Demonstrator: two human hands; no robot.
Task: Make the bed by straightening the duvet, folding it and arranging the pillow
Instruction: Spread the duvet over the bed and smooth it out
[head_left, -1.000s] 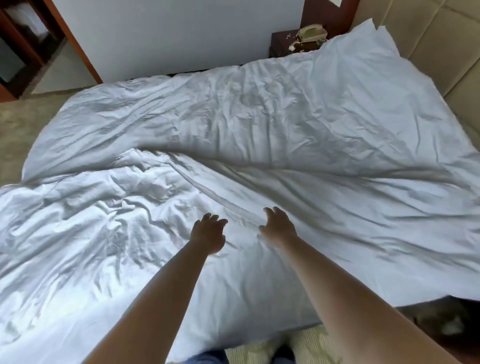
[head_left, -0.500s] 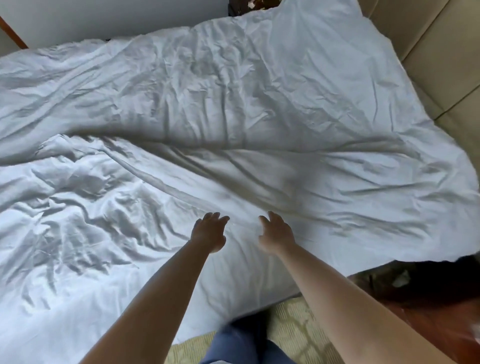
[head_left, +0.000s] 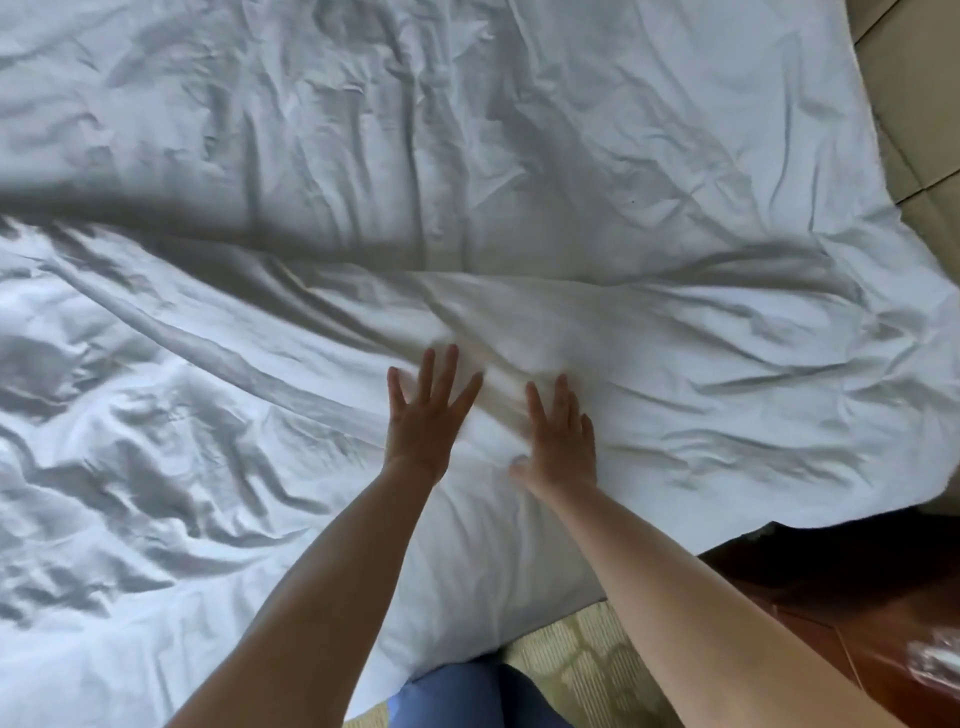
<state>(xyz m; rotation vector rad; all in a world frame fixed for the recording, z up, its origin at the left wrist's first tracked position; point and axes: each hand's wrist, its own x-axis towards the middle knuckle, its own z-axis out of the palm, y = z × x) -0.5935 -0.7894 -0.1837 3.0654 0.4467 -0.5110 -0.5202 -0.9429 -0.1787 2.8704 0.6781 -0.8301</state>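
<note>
A white, wrinkled duvet (head_left: 519, 171) covers nearly the whole bed, with a long fold running across its middle and deep creases at the left. My left hand (head_left: 423, 415) lies flat on the duvet near the centre, fingers straight and spread. My right hand (head_left: 558, 439) rests flat beside it, a hand's width to the right, fingers straight. Both press the fabric just below the fold. No pillow is in view.
A beige padded headboard (head_left: 914, 83) stands at the upper right. At the lower right is a dark reddish wooden surface (head_left: 831, 623) with something shiny on it. Patterned carpet (head_left: 576, 670) and my blue trouser leg (head_left: 467, 696) show at the bottom edge.
My fingers went from loosely curled above the duvet to straight and flat on it. My view tilted down and closer; the wall, nightstand and phone left the frame.
</note>
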